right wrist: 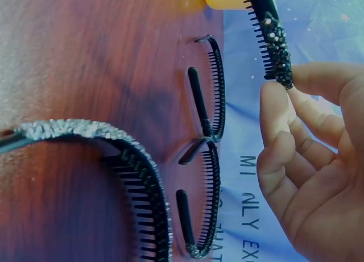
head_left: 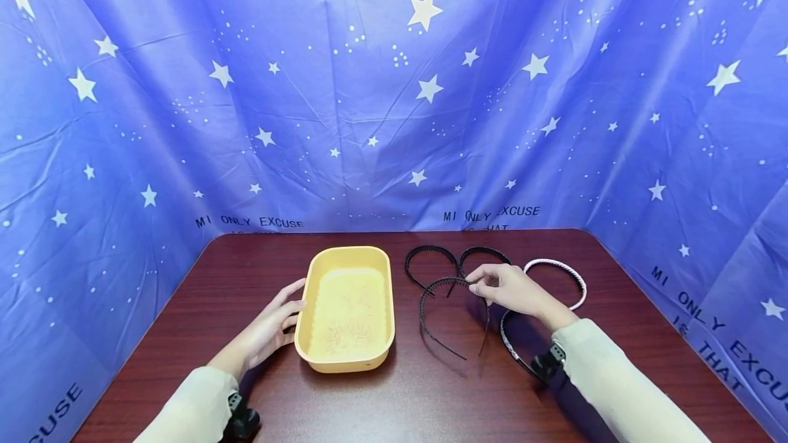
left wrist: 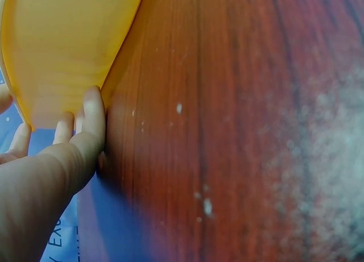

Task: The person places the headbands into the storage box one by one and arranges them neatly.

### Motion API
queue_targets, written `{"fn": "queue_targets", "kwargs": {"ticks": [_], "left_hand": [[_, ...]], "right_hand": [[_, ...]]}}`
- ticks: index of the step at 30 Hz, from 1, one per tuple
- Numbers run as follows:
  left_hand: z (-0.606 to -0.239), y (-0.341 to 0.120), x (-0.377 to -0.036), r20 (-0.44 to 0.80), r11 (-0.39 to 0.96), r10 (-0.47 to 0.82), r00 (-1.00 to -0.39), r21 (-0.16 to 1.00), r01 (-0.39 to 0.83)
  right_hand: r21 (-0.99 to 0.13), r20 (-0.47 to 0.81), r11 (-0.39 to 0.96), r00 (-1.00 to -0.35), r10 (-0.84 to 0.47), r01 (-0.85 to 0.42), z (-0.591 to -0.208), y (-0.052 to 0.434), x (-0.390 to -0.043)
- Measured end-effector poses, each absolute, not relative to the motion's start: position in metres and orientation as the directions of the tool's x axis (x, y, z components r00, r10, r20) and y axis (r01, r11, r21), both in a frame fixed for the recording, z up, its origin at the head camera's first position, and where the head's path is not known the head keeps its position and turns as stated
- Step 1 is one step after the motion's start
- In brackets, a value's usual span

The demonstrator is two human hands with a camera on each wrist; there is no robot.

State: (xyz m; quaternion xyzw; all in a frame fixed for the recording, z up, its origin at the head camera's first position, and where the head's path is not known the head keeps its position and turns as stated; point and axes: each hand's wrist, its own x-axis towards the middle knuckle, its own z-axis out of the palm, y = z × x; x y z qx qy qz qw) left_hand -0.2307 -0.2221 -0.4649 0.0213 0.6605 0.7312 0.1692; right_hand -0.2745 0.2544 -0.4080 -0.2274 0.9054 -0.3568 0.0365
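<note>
Head view: my right hand (head_left: 507, 287) pinches the black toothed headband (head_left: 452, 313) at its arch, lifting it cleanly, while my left hand (head_left: 271, 328) steadies the yellow tray (head_left: 308, 306), fingers flat against its side.

The right hand (head_left: 507, 287) and forearm hide part of a sparkly headband (head_left: 514, 351) on the table.

In front of me is a dark wooden table (head_left: 394, 402). Behind it hangs a blue cloth (head_left: 369, 87) with white stars and printed words, perhaps "MI ONLY EXCUSE". A pink headband (head_left: 563, 269) lies far right.
</note>
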Motion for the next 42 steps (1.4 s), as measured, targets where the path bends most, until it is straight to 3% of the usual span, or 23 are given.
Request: {"fn": "queue_targets", "kwargs": {"ticks": [42], "left_hand": [[-0.465,-0.223,-0.231,-0.181,-0.077,0.278,-0.943,0.975,-0.21]], "right_hand": [[-0.719,0.103,0.563,-0.864,-0.493,-0.407,-0.395,0.2,-0.283]]}}
